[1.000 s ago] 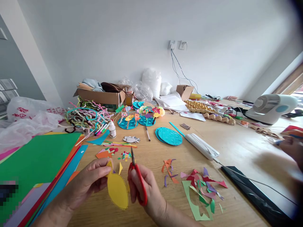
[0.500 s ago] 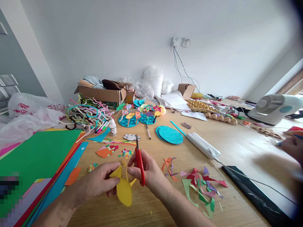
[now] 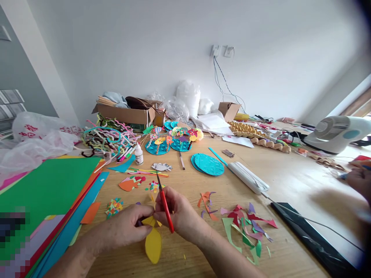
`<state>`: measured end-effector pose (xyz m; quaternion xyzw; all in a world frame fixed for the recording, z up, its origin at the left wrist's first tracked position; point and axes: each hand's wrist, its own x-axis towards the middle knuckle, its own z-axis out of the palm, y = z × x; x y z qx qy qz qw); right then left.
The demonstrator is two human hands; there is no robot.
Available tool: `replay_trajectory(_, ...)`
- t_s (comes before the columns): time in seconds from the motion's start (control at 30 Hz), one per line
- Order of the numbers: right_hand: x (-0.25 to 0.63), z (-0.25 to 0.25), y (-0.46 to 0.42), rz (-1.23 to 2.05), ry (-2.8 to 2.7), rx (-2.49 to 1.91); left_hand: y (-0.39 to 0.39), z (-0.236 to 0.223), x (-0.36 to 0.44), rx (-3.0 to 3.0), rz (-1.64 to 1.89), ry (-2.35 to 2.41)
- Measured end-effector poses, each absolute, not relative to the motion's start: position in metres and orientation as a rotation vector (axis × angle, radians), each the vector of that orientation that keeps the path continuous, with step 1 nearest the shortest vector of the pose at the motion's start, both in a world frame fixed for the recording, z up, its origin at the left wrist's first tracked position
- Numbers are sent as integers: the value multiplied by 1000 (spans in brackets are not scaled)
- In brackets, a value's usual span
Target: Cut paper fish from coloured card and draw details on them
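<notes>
My left hand (image 3: 131, 223) pinches a yellow paper cutout (image 3: 153, 246) at its narrow top, and the leaf-shaped body hangs below the fingers. In my right hand (image 3: 179, 212) are scissors (image 3: 165, 210) with red handles, their dark blades pointing up and away from the paper. The right fingertips meet the left ones at the top of the cutout, where a thin yellow scrap sticks up; exactly what they pinch there is hidden. Beyond the hands lie an orange paper fish (image 3: 129, 184) and small coloured paper dots (image 3: 155, 186).
Coloured paper sheets (image 3: 52, 189) are stacked at left. Paper scraps (image 3: 246, 227) lie at right, near a white power strip (image 3: 247, 177). Farther back are blue discs (image 3: 208, 165), a glue bottle (image 3: 139, 155) and pipe cleaners (image 3: 110, 139). Another person's hand (image 3: 359, 179) is at the right edge.
My hands have come together at the cutout's narrow end. The cutout has turned to hang nearly straight down, and the scissors have swung to tilt left.
</notes>
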<state>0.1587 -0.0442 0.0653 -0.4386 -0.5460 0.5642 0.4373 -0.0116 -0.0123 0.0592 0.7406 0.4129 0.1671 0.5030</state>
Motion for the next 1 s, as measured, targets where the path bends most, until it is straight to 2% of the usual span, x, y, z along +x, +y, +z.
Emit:
replay_trajectory(0.23,164,71,-40,1399,-1197,-1092,-11,74,-14,1454,519,795)
replay_trajectory(0.63,159,64,-41,1315,-858,-992,-12,68,-8,708,763,700)
replay_trajectory(0.8,154,59,-43,1267,-822,-991,-22,64,4,1007,733,764)
replay_trajectory(1.0,145,60,-48,1382,-864,-991,-24,62,8,1364,904,1036)
